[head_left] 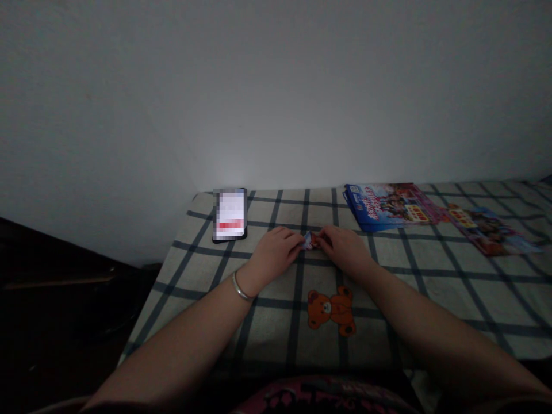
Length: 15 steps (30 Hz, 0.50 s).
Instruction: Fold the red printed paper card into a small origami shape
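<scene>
Between my hands, over the checked tablecloth (276,322), is a small piece of colourful printed paper (309,241), bluish-white on its left and reddish on its right. The fingertips of my left hand (278,247) pinch its left end. My right hand (345,248) has closed its thumb and fingers on the right end. Much of the piece is hidden by my fingers, and I cannot make out its exact form. A silver bangle (241,286) circles my left wrist. Just below the hands, an orange bear picture (331,310) shows on the cloth.
A phone (230,214) with a lit, blurred screen lies toward the back left. Printed leaflets (386,204) overlap at the back right, with another leaflet (494,230) farther right. Behind the table rises a plain wall (276,98). Left of the table edge it is dark.
</scene>
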Available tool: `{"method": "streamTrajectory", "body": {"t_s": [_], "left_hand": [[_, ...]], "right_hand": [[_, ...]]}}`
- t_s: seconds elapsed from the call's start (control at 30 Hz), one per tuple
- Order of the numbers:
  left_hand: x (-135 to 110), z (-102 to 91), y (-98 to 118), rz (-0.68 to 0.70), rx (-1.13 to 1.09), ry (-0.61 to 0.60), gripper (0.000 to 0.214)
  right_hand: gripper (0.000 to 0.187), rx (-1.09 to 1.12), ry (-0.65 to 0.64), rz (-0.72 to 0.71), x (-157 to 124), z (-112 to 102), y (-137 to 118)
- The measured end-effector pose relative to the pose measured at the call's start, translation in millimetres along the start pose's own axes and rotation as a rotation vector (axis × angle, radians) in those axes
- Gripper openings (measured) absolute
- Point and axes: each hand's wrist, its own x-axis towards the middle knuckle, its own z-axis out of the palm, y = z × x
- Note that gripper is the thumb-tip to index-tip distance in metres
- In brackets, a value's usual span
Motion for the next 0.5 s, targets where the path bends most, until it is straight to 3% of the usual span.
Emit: {"method": "streamTrajectory", "body": {"t_s": [0.5], "left_hand": [[0.3,-0.1,4.5,0.024,0.096,-0.015,0.018]], "right_hand": [[0.017,0.088,0.04,-0.012,-0.8,3.3,4.4]]}}
